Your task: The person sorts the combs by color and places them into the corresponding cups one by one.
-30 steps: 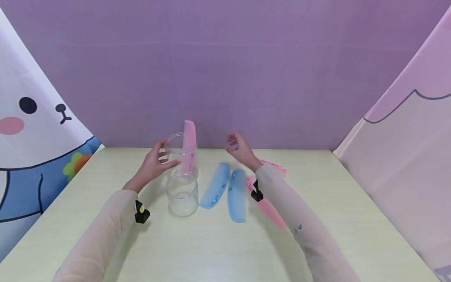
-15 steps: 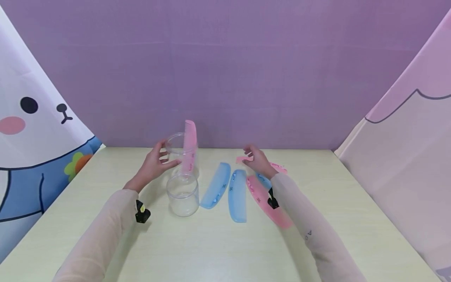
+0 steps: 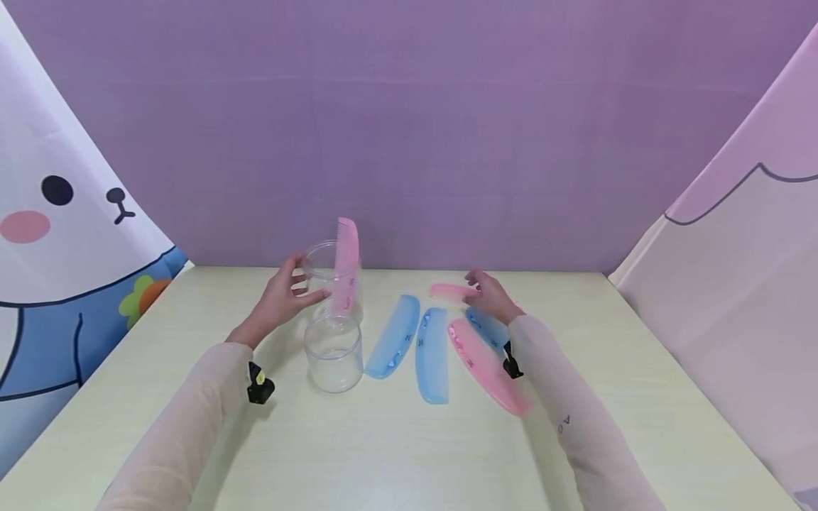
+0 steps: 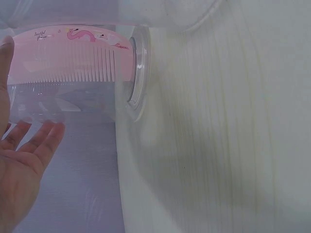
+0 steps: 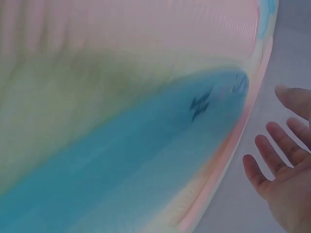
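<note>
My left hand point(image 3: 281, 294) grips a tall clear plastic jar point(image 3: 353, 301), fingers on its left side and thumb across the front. Upright inside leans a pink comb point(image 3: 347, 248), whose flamingo print shows in the left wrist view. A second clear jar point(image 3: 334, 369), with nothing in it, stands just in front. My right hand point(image 3: 488, 294) hovers over the combs at right, fingers loosely spread and holding nothing in the right wrist view. Beneath it lie a pink comb point(image 3: 450, 291) at the back, partly hidden by the hand, and a blue comb point(image 5: 146, 131), partly under the wrist.
Two blue combs point(image 3: 393, 337) point(image 3: 432, 355) lie side by side between the jars and my right arm. A pink comb point(image 3: 488, 369) lies slanted beside the right sleeve. A purple backdrop point(image 3: 409, 142) rises behind the pale table point(image 3: 383, 454), with printed cloths at both sides.
My right hand has moved right and slightly down, from the table's back middle to above the right-hand combs, uncovering parts of them. The left hand stays at the jar.
</note>
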